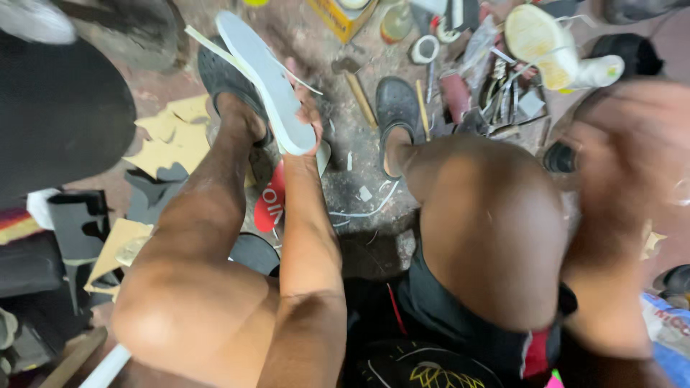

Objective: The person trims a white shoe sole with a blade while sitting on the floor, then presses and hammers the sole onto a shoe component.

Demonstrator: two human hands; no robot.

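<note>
My left hand grips a long pale grey shoe sole by its lower end and holds it up edge-on, tilted toward the upper left. A thin pale strip sticks out along its far side. The sole hangs above my left foot in a dark sandal. My right hand is raised at the right edge and heavily blurred, so its fingers and anything in them are unreadable. My bare knees fill the lower half of the view.
My right foot wears a dark sandal on a dusty floor. A heap of hand tools, a tape roll, a yellow box and a pale shoe lie beyond. Cardboard cut-outs lie at left.
</note>
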